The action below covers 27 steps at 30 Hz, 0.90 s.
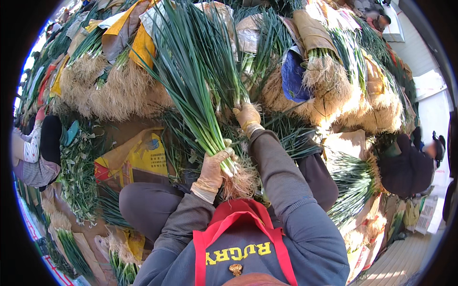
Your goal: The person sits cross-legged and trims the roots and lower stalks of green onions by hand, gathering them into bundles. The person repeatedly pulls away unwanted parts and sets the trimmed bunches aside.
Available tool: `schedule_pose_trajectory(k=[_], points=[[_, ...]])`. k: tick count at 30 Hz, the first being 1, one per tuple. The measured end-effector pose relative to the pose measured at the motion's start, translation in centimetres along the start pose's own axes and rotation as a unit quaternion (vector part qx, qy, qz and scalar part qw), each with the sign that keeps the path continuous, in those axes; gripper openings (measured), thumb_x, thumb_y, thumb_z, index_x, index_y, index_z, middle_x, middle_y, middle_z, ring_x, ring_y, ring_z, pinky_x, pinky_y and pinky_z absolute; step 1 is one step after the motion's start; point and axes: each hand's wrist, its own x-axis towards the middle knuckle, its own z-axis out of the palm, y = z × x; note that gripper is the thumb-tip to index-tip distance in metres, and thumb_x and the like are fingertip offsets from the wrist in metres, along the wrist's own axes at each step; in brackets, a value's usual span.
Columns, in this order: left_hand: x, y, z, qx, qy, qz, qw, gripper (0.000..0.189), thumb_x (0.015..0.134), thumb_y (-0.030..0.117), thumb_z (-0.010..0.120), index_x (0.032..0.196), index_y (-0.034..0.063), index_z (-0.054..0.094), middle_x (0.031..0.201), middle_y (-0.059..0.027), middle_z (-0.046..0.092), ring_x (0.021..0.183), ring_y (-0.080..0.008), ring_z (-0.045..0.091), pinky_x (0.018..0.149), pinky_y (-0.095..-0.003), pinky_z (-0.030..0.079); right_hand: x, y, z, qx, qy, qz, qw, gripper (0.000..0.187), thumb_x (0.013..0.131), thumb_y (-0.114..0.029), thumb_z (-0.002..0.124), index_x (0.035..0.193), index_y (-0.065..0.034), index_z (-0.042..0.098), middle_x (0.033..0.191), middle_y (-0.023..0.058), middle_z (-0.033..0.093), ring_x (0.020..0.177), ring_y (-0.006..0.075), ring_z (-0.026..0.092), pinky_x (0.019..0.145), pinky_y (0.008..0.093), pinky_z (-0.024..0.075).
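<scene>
My left hand (pixel 211 169), in a thin pale glove, grips a bunch of long-leaved green allium stalks (pixel 200 128) just above the root end. The leaves fan up and away from me, and the roots (pixel 240 180) hang over the top of my red apron (pixel 243 211). Farther out, my right hand (pixel 248 116), also gloved, closes around the white base of other stalks (pixel 236 84). Their leaves stand behind the first bunch and partly overlap it. Loose green leaves (pixel 293 139) lie around my right forearm.
Rooted bundles (pixel 128 85), many wrapped in sacking, form a bank ahead. A yellow printed sack (pixel 143 157) lies left of my hands. More stalks (pixel 350 182) lie at right. People sit at far left (pixel 39 153) and far right (pixel 408 164). Leaf trimmings (pixel 80 171) are heaped at left.
</scene>
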Motion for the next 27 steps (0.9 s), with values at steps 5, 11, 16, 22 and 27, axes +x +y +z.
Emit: schedule_pose_trajectory(k=[5, 11, 16, 22, 27], points=[[1.7, -1.7, -2.1, -0.003, 0.054, 0.002, 0.999, 0.025, 0.082, 0.007, 0.062, 0.105, 0.0039, 0.052, 0.078, -0.0092, 0.059, 0.068, -0.0199, 0.062, 0.052, -0.0345, 0.055, -0.6, 1.9, -1.5, 0.15, 0.029, -0.077, 0.985, 0.026, 0.087, -0.031, 0.059, 0.093, -0.0061, 0.064, 0.083, 0.0158, 0.064, 0.081, 0.0311, 0.063, 0.07, 0.041, 0.0479], [2.7, -3.5, -2.3, -0.029, 0.089, -0.016, 0.995, 0.019, 0.084, 0.007, 0.059, 0.102, 0.0018, 0.06, 0.077, -0.005, 0.063, 0.061, -0.0178, 0.062, 0.05, -0.0315, 0.054, -10.1, 4.2, -4.4, 0.552, -0.263, -0.001, 0.791, 0.018, 0.096, -0.015, 0.051, 0.105, -0.0017, 0.059, 0.09, -0.0019, 0.06, 0.074, 0.0042, 0.054, 0.064, 0.0169, 0.0449], [2.3, -6.1, -3.9, 0.0, 0.077, 0.003, 0.997, 0.014, 0.081, 0.005, 0.062, 0.094, -0.0001, 0.064, 0.078, -0.0054, 0.064, 0.059, -0.017, 0.061, 0.05, -0.0291, 0.051, -15.7, 3.4, -3.0, 0.194, -0.104, -0.177, 0.959, 0.027, 0.092, -0.028, 0.054, 0.095, -0.0034, 0.064, 0.084, 0.0083, 0.065, 0.077, 0.0232, 0.062, 0.067, 0.0325, 0.0486], [3.4, -7.8, -5.9, 0.009, 0.076, 0.05, 0.996, 0.015, 0.079, 0.003, 0.062, 0.093, -0.0022, 0.065, 0.078, -0.0072, 0.064, 0.063, -0.0184, 0.062, 0.054, -0.0288, 0.051, -11.3, 3.0, -6.7, 0.064, -0.111, -0.089, 0.988, 0.048, 0.087, -0.05, 0.055, 0.088, -0.0018, 0.063, 0.083, 0.0183, 0.064, 0.083, 0.0346, 0.062, 0.073, 0.0422, 0.0478], [2.3, -7.4, -4.6, 0.026, 0.091, 0.031, 0.995, 0.016, 0.074, 0.001, 0.063, 0.09, -0.0034, 0.064, 0.081, -0.0075, 0.064, 0.069, -0.0186, 0.062, 0.063, -0.0322, 0.052, -8.5, -0.2, -4.4, 0.131, -0.102, 0.009, 0.986, 0.054, 0.082, -0.051, 0.061, 0.103, -0.0009, 0.062, 0.092, 0.0202, 0.066, 0.09, 0.0327, 0.063, 0.079, 0.0383, 0.0478]])
